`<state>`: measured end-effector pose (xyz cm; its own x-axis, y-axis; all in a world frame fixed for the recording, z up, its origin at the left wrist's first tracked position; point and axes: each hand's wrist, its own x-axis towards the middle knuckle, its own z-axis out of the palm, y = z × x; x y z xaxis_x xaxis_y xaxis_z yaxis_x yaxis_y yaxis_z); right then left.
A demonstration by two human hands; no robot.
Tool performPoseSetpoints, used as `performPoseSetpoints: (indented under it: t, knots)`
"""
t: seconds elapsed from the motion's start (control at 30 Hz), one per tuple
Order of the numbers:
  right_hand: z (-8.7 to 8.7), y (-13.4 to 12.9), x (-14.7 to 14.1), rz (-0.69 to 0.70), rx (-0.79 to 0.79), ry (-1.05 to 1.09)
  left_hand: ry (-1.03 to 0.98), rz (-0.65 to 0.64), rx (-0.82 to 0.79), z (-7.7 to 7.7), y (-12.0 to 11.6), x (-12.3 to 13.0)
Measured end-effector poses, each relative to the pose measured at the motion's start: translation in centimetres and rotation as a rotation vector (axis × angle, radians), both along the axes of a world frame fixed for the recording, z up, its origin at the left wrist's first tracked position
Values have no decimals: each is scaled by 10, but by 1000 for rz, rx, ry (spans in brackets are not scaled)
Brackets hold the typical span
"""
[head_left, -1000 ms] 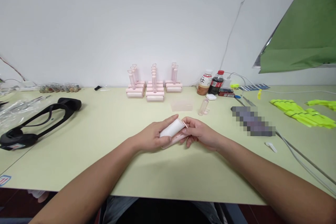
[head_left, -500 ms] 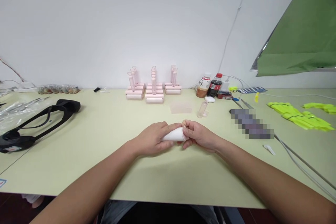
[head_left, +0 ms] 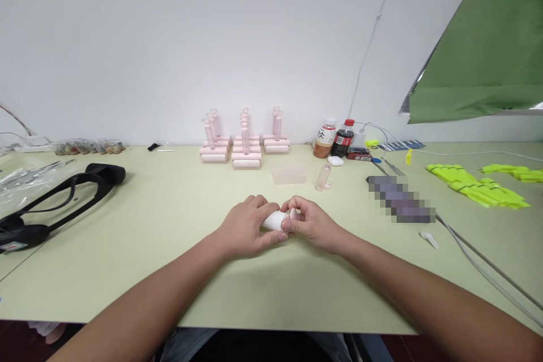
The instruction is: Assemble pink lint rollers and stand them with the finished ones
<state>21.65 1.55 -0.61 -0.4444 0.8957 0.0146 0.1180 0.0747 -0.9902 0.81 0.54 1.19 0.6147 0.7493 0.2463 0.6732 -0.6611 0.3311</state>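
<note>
My left hand is wrapped round a white roll above the middle of the table. At the roll's right end, my right hand pinches a small pale pink piece, partly hidden by the fingers. Beyond my hands lies a translucent pink cover. To its right a clear pink handle stands on the table. Several pink rollers with upright handles are lined up near the wall.
A brown-and-white bottle, a cola bottle and a white case stand at the back. Black goggles lie left. On the right are a blurred dark object, a cable and yellow cloths.
The left hand has closed further over the roll, hiding more of it. My right fingers have shifted at its right end, where a pink piece now shows. The whole view has moved slightly.
</note>
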Motion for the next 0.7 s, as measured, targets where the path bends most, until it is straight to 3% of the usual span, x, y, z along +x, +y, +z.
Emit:
performPoseSetpoints:
  t: [0.43, 0.7]
  knots:
    - [-9, -2, -2, -42, 100, 18, 18, 37, -16, 5, -2, 0]
    - [-7, -4, -5, -72, 101, 17, 3, 184, -9, 2, 0, 4]
